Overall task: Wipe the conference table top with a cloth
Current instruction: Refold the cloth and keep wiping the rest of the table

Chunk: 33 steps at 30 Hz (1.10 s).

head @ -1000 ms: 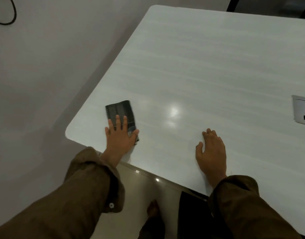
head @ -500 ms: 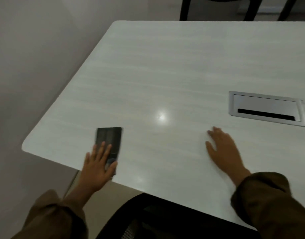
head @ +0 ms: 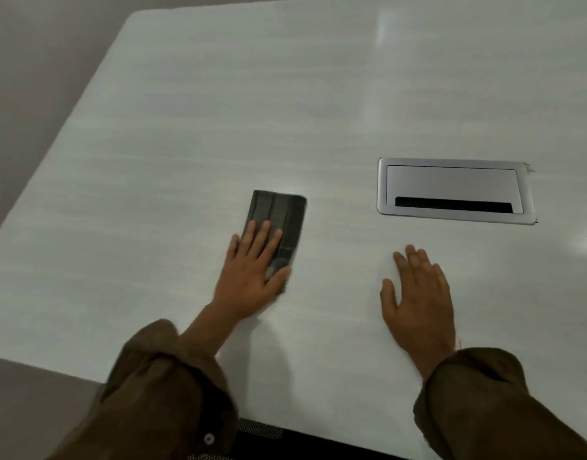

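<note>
1. Left of the cable hatch (head: pixel 451 184), well apart from it, the cloth (head: pixel 279 210) lies flat on the table top (head: pixel 219 111). It is dark and folded to a narrow rectangle.
2. Cloth long axis: runs away from the person, far end leaning slightly toward the hatch, roughly in line with the left forearm.
3. Left hand (head: pixel 252 280): palm down, fingers straight and a bit spread, pressing the cloth's near half, thumb at its hatch-side edge. It presses flat and does not grip. The far half of the cloth sticks out past the fingertips.
4. Right hand (head: pixel 418 303): flat on bare table on the person's side of the hatch, fingers straight and close together, holding nothing. Looks like bracing. It is clear of the cloth.
5. Key relation: the cloth sits under and ahead of the left hand. A push away would lead with the short edge, and a sideways sweep with the long edge would cover more. The right hand is nearer the hatch but off the cloth.
6. Risk, my guess: on a sweep toward the hatch, the cloth edge could catch on its frame or slot. Under flat pressure alone it may slip or bunch.
7. Progress: cannot tell wiped from unwiped.
</note>
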Tool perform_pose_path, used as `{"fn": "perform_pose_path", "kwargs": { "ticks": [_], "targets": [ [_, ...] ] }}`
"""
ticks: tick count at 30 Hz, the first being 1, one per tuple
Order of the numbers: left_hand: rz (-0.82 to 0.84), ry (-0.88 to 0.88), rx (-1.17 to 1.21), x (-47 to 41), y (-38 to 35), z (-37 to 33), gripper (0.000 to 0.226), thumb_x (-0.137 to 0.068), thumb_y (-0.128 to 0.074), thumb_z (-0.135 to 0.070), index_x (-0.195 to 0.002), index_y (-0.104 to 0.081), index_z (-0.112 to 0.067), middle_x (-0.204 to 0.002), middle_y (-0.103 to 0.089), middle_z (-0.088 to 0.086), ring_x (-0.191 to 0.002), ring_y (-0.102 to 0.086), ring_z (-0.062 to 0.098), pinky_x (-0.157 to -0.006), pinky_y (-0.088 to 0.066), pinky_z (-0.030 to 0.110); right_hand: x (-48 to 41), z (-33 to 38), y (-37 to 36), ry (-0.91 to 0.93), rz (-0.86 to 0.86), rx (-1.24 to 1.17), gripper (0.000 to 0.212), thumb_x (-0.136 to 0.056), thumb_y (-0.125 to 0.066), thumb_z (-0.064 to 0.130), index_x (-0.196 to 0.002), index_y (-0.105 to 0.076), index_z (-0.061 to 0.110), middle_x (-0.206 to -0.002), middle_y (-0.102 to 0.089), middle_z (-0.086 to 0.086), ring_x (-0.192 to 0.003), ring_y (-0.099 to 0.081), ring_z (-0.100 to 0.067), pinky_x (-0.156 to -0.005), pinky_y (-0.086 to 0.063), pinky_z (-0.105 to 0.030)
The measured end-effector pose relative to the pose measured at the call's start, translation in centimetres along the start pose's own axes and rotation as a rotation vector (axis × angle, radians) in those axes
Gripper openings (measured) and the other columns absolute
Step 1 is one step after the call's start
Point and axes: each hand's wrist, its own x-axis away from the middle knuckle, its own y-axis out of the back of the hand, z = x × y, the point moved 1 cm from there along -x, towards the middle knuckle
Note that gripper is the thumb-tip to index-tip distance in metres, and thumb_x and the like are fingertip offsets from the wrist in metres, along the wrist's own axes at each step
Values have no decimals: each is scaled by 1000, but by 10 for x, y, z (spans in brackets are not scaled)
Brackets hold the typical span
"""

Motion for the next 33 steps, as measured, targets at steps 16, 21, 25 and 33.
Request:
{"fn": "perform_pose_path", "kwargs": {
  "ticks": [16,21,25,33],
  "targets": [
    [-29,478,73,-161,36,78,70,-100,-32,-55,-157,-15,-18,-165,-7,10,-151,1,35,-118,-7,59,-3,-2,-4,-1,-8,10,53,-95,-45,32,-143,-51,9,-152,-45,-13,-145,-36,-28,-121,-26,-45],
    [51,117,47,-242,23,-46,72,-99,-24,-60,-158,-6,-22,-166,1,6,-151,9,33,-119,0,57,-3,-3,-2,-19,9,23,54,-96,-43,34,-144,-50,12,-155,-42,-8,-147,-33,-22,-121,-25,-42],
    [40,-22,44,-247,18,-69,71,-99,-22,-59,-158,-8,-23,-166,0,4,-151,9,31,-120,-1,55,-5,-1,-1,-39,15,37,54,-96,-40,38,-145,-48,16,-156,-41,-4,-147,-31,-18,-122,-21,-37],
    [11,167,31,-159,31,78,77,-91,-19,-66,-158,-10,-29,-166,-2,-4,-152,4,23,-120,-6,53,-3,-1,1,-42,29,21,55,-95,-38,39,-145,-48,16,-154,-42,-6,-146,-33,-21,-121,-23,-38]
  ]
}}
